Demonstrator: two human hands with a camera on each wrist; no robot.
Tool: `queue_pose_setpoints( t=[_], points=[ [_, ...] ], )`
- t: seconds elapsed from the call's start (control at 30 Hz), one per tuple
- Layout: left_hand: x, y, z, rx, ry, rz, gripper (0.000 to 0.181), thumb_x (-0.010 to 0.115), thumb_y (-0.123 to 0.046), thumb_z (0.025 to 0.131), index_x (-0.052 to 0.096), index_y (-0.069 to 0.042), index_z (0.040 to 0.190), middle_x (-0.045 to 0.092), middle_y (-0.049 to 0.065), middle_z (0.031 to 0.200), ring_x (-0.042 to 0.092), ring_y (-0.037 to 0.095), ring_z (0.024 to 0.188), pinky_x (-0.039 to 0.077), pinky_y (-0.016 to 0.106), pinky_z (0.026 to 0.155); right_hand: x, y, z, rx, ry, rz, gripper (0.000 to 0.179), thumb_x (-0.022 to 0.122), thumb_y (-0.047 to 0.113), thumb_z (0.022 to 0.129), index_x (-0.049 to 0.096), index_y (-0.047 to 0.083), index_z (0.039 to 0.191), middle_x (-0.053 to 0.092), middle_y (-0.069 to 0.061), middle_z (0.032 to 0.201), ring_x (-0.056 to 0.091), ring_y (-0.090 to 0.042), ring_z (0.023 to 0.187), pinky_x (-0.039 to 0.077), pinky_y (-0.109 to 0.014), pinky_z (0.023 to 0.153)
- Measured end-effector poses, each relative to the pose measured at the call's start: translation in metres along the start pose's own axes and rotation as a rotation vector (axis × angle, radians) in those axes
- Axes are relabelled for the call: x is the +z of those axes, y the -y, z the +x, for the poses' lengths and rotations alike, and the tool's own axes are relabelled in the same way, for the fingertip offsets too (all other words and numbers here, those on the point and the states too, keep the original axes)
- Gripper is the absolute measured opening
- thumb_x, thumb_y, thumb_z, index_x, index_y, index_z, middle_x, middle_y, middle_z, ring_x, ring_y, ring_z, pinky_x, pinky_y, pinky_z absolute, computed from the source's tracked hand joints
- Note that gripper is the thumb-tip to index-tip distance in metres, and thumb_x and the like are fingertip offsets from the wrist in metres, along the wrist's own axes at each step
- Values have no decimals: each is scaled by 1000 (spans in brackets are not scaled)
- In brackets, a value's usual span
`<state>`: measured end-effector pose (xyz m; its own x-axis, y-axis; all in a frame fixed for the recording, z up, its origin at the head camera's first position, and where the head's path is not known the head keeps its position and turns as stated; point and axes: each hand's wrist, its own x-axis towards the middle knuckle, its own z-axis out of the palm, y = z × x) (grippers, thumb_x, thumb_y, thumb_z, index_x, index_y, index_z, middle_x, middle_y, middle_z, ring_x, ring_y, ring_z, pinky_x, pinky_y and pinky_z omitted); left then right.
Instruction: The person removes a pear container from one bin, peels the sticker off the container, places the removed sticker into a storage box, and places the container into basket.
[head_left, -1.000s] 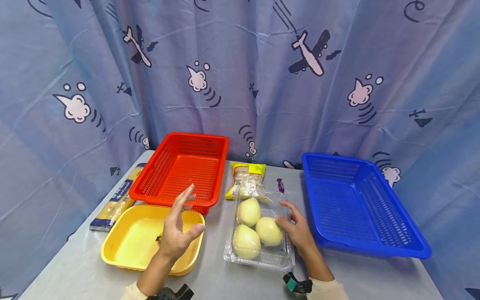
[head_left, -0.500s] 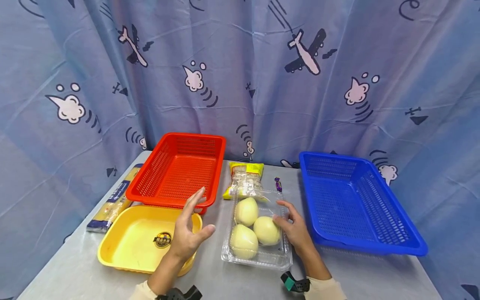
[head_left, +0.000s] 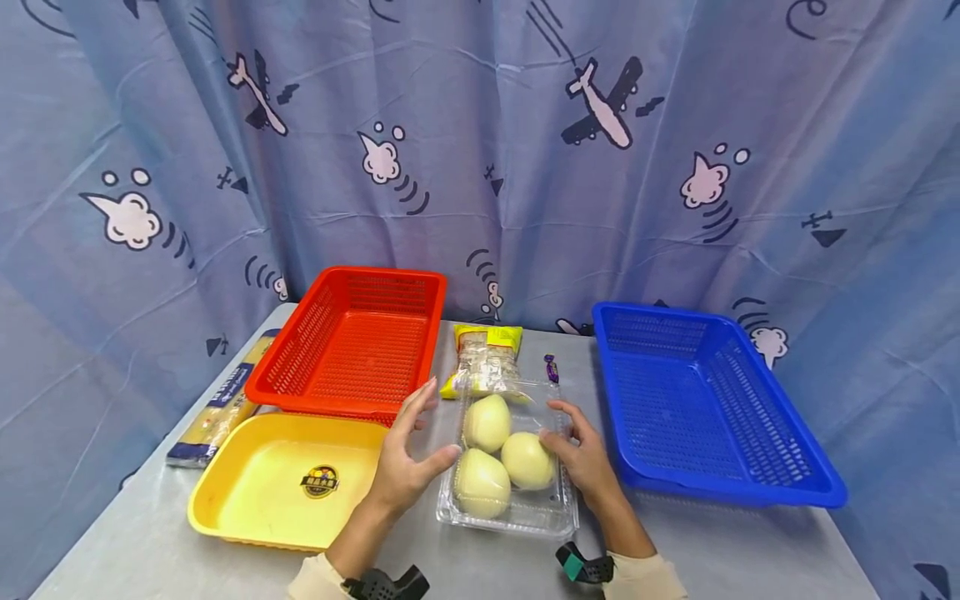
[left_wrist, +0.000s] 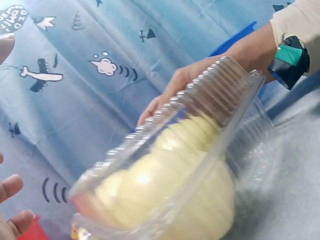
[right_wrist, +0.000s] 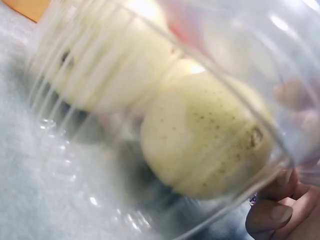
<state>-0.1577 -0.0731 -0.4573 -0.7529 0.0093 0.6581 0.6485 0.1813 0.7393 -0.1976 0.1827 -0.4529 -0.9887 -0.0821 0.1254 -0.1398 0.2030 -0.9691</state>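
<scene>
A clear plastic clamshell box (head_left: pixel 540 512) lies on the table with three pale yellow pears (head_left: pixel 483 483) inside. Through its wall in the right wrist view, one speckled pear (right_wrist: pixel 205 135) shows up close. My right hand (head_left: pixel 588 462) grips the box's right side, thumb over the lid and fingers along the edge. Close to the left side is my left hand (head_left: pixel 405 467), thumb and fingers spread apart, holding nothing. The left wrist view shows a gap between the left fingers (left_wrist: pixel 11 187) and the box.
A yellow basin (head_left: pixel 255 500) is left of the left hand, below a red basket (head_left: pixel 345 407). Behind the box lie a yellow snack bag (head_left: pixel 483 362) and a purple-wrapped candy (head_left: pixel 551 368). A blue basket (head_left: pixel 720 492) stands right; a long yellow-and-blue packet (head_left: pixel 217 417) lies far left.
My left hand has moved right, from over the yellow basin to beside the plastic box. The right hand stays at the box's right side. The whole view has shifted slightly.
</scene>
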Motion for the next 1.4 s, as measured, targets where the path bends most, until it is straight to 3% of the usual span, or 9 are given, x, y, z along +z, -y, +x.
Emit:
queue_pose_setpoints(
  t=[0.13,0.27,0.4,0.53,0.6,0.77,0.83,1.13,1.4],
  points=[
    [10,4,-2,-64,1,20,76,76,-32,80,45,-7,144,44,12,143,46,37,117,40,45,86,0,-1,1,0,3,-7,46,66,1,86,54,-1,130,44,-8,76,43,-17,70,40,-25,58],
    [18,4,-2,-145,-7,58,73,76,-28,79,47,-12,144,47,9,141,45,38,118,41,50,86,0,-18,6,14,9,9,46,67,3,86,55,3,130,44,-7,77,43,-18,71,40,-26,59],
    [23,6,-3,-180,-9,84,72,77,-26,79,48,-13,143,47,9,141,45,39,119,42,54,85,2,-35,12,11,2,19,46,69,5,86,57,10,130,44,-6,78,44,-19,72,39,-27,61],
    [26,-14,2,-234,-4,79,71,76,-14,77,48,-1,141,45,19,140,44,44,119,40,61,86,3,-38,13,-17,-14,19,45,70,6,85,59,11,128,44,-7,77,43,-19,72,39,-27,60],
    [28,-15,2,-261,-7,78,71,76,-9,76,47,2,140,44,23,140,43,44,120,39,63,86,2,-38,13,-21,-17,19,45,70,7,85,59,11,128,44,-7,77,43,-19,71,39,-26,59],
    [31,11,-3,-281,-20,68,73,78,-14,76,47,-3,141,44,17,143,43,40,122,39,61,88,2,-38,13,-21,-16,16,45,71,7,84,59,10,128,45,-6,76,44,-18,70,39,-26,59],
    [32,12,-4,-292,-24,64,72,78,-16,77,48,-5,142,43,15,144,43,38,123,38,60,88,2,-38,12,-19,-14,17,46,71,7,84,58,9,128,44,-6,76,44,-18,71,39,-26,60],
    [36,-20,6,-336,-13,10,68,74,-7,77,47,9,137,41,26,141,40,49,121,36,64,87,0,-39,11,-1,-20,41,48,70,6,86,56,10,131,45,-8,79,43,-20,74,40,-28,61],
    [40,17,-4,-347,-8,33,69,77,-16,78,50,-3,140,41,14,146,39,31,130,37,60,90,-2,-37,11,18,-19,40,46,70,6,85,58,10,130,45,-8,80,44,-19,73,42,-27,59]
  ],
)
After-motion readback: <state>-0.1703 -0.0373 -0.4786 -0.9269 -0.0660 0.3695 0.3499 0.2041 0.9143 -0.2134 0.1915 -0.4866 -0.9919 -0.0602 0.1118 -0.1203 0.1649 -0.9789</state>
